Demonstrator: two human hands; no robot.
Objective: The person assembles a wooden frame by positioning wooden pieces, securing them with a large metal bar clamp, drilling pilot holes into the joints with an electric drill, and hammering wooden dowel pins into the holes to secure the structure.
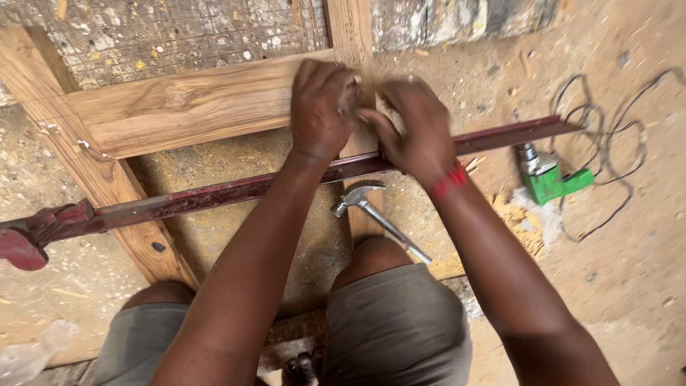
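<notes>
Hands meet on the frame (193, 107) joint above the clamp (214, 194): left hand (323, 107) clenched, right hand (414, 129) pinching something unseen. Frame looks stiff, heavy; grip its rails.

A bare floor (643, 286) of packed earth or rough concrete is seen throughout, dusted with sand and fine debris. Sawdust and wood shavings (518, 221) are scattered toward 3 o'clock. At 12 o'clock, a weathered, paint-flecked board surface (179, 32) is noted, grey and heavily scored. A crumpled piece of clear plastic (28, 354) is recorded at 8 o'clock. Even daylight is observed, with no hard shadows. No walls or windows are in view.
</notes>
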